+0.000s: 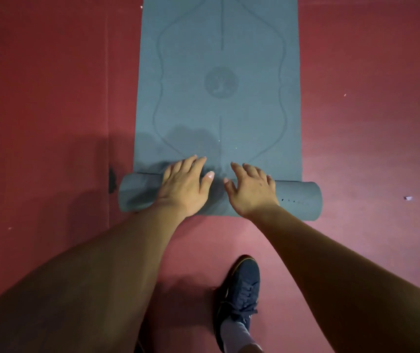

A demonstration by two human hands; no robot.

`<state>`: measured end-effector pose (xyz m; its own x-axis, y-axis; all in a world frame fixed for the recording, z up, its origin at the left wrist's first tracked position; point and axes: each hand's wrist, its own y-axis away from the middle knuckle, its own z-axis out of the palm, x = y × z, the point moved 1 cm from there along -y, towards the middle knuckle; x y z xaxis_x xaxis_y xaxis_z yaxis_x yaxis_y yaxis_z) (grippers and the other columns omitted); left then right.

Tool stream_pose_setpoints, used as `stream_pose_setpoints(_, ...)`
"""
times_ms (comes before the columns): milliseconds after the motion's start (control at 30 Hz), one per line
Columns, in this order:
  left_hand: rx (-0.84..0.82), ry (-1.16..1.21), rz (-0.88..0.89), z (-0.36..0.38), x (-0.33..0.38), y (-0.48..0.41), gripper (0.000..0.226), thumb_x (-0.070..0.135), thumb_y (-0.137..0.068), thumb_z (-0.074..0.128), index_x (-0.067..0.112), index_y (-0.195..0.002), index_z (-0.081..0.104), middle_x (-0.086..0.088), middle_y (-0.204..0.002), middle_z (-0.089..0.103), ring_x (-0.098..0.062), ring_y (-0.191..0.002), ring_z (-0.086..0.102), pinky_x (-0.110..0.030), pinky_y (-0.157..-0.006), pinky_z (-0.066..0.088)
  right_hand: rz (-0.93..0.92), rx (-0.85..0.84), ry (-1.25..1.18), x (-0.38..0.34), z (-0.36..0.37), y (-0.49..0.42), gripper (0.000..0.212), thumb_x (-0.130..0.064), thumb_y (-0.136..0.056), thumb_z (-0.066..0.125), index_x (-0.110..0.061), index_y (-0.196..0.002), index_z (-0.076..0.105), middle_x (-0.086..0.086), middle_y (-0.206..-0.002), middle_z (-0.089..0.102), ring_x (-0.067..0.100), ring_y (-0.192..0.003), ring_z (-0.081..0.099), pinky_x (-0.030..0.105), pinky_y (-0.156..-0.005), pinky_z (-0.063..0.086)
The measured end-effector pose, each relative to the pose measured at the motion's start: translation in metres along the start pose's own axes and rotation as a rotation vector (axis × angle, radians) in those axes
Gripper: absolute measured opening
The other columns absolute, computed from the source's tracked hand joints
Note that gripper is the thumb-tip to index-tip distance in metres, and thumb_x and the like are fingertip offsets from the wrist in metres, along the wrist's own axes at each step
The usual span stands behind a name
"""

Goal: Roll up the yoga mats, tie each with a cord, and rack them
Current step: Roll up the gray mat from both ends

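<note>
Red floor [51, 98] | blue yoga mat [219, 98] runs lengthwise away, roll crosswise | left hand [183, 187], right hand [252, 189] flat, fingers straight, pressing roll

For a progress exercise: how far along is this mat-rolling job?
Done: the near end of the blue mat is wound into a roll. In hand: the left hand and right hand press flat on that roll. Left: most of the mat lies unrolled; no cord or rack in view.

No readable text, yoga mat [260, 103] with wordless round emblem [221, 82]
</note>
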<state>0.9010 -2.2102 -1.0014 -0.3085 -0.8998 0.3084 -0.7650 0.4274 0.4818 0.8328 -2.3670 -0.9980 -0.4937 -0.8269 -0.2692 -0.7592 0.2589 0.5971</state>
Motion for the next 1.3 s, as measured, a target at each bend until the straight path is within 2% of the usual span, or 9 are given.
stream_pose_setpoints(300, -0.071, -0.055, -0.073, 0.126, -0.025, -0.036, 0.060, 0.054, -0.104, 0.026, 0.030, -0.159, 0.020, 0.001, -0.169, 0.012, -0.020, -0.154, 0.009, -0.045, -0.125, 0.002, -0.082, -0.047, 0.057, 0.035, 0.100, -0.050, 0.058, -0.052, -0.105, 0.032, -0.028, -0.158, 0.029, 0.006, -0.166, 0.023, 0.028, -0.153, 0.016, 0.052, -0.123, 0.009)
stream_pose_setpoints(467, 0.031, -0.121, -0.095, 0.153, -0.029, -0.018, 0.068, 0.059, -0.099, 0.024, 0.022, -0.156, 0.031, -0.005, -0.147, 0.042, -0.030, -0.139, 0.032, -0.047, -0.119, 0.017, -0.071, -0.001, 0.148, 0.038, 0.129, -0.042, 0.061, -0.055, -0.104, 0.030, -0.023, -0.157, 0.030, 0.013, -0.150, 0.039, 0.035, -0.139, 0.032, 0.051, -0.117, 0.020)
stream_pose_setpoints(533, 0.016, -0.156, -0.107, 0.156, -0.029, -0.003, 0.062, 0.059, -0.101, 0.028, 0.026, -0.153, 0.036, -0.005, -0.138, 0.042, -0.030, -0.129, 0.035, -0.046, -0.110, 0.024, -0.055, 0.017, 0.156, 0.039, 0.135, -0.024, 0.059, -0.056, -0.104, 0.031, -0.024, -0.152, 0.037, 0.014, -0.139, 0.042, 0.035, -0.130, 0.035, 0.049, -0.109, 0.027)
stream_pose_setpoints(700, 0.026, -0.066, -0.055, 0.172, -0.033, 0.038, 0.045, 0.051, -0.103, 0.032, 0.027, -0.135, 0.051, -0.001, -0.158, 0.034, -0.026, -0.148, 0.022, -0.046, -0.121, 0.013, -0.068, 0.058, 0.083, 0.051, 0.163, 0.022, 0.042, -0.051, -0.104, 0.035, -0.026, -0.132, 0.053, 0.009, -0.146, 0.042, 0.032, -0.137, 0.032, 0.050, -0.115, 0.023)
stream_pose_setpoints(833, -0.018, -0.031, -0.015, 0.187, -0.039, 0.079, 0.046, 0.050, -0.104, 0.029, 0.027, -0.141, 0.044, -0.001, -0.147, 0.048, -0.025, -0.141, 0.034, -0.044, -0.120, 0.017, -0.029, 0.026, 0.058, 0.056, 0.186, 0.057, 0.047, -0.050, -0.104, 0.033, -0.030, -0.144, 0.043, 0.008, -0.143, 0.050, 0.033, -0.134, 0.041, 0.050, -0.116, 0.023)
stream_pose_setpoints(967, -0.119, -0.102, -0.021, 0.206, -0.043, 0.122, 0.055, 0.055, -0.103, 0.026, 0.032, -0.153, 0.031, -0.001, -0.149, 0.033, -0.025, -0.138, 0.027, -0.044, -0.113, 0.022, 0.004, -0.019, 0.136, 0.063, 0.214, 0.094, 0.055, -0.054, -0.103, 0.035, -0.026, -0.150, 0.039, 0.011, -0.141, 0.042, 0.033, -0.132, 0.036, 0.050, -0.108, 0.030)
stream_pose_setpoints(1100, -0.099, -0.179, 0.020, 0.228, -0.046, 0.159, 0.048, 0.052, -0.103, 0.032, 0.030, -0.145, 0.041, -0.001, -0.163, 0.019, -0.024, -0.151, 0.011, -0.046, -0.123, 0.006, -0.041, 0.001, 0.109, 0.073, 0.240, 0.124, 0.045, -0.050, -0.103, 0.038, -0.024, -0.138, 0.048, 0.006, -0.151, 0.038, 0.031, -0.142, 0.029, 0.050, -0.116, 0.024)
stream_pose_setpoints(1200, -0.081, -0.155, -0.002, 0.244, -0.045, 0.173, 0.051, 0.050, -0.103, 0.036, 0.028, -0.148, 0.037, -0.002, -0.152, 0.040, -0.026, -0.145, 0.030, -0.045, -0.123, 0.012, -0.086, -0.016, 0.158, 0.081, 0.252, 0.134, 0.047, -0.051, -0.103, 0.039, -0.024, -0.141, 0.043, 0.008, -0.141, 0.046, 0.033, -0.132, 0.039, 0.048, -0.111, 0.027)
stream_pose_setpoints(1300, 0.004, -0.136, -0.088, 0.258, -0.034, 0.185, 0.053, 0.053, -0.102, 0.038, 0.032, -0.151, 0.036, -0.003, -0.142, 0.041, -0.027, -0.135, 0.034, -0.042, -0.116, 0.022, -0.151, 0.027, 0.237, 0.094, 0.263, 0.142, 0.055, -0.055, -0.102, 0.037, -0.026, -0.149, 0.037, 0.009, -0.138, 0.040, 0.032, -0.128, 0.036, 0.046, -0.108, 0.029)
